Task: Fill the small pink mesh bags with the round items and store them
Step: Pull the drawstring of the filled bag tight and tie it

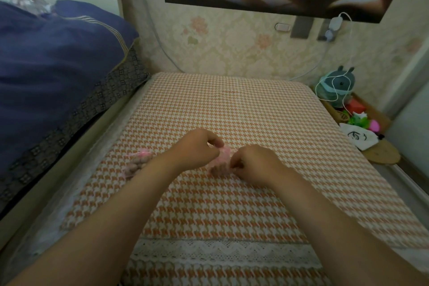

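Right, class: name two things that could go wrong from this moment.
The left hand and right hand pinch the pink mesh bag; if either grip slips, its round items may roll across the checked cloth. The left forearm lies close beside the filled bag and could knock it.

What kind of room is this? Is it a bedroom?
Most likely a bedroom: a navy quilt lies heaped on a bed at the left, a plush toy sits by the flowered wallpaper, and a soft houndstooth cover fills the middle.

a home bedroom: blue bedding [53,58], floral wallpaper [232,49], plush toy [336,86] in the corner.
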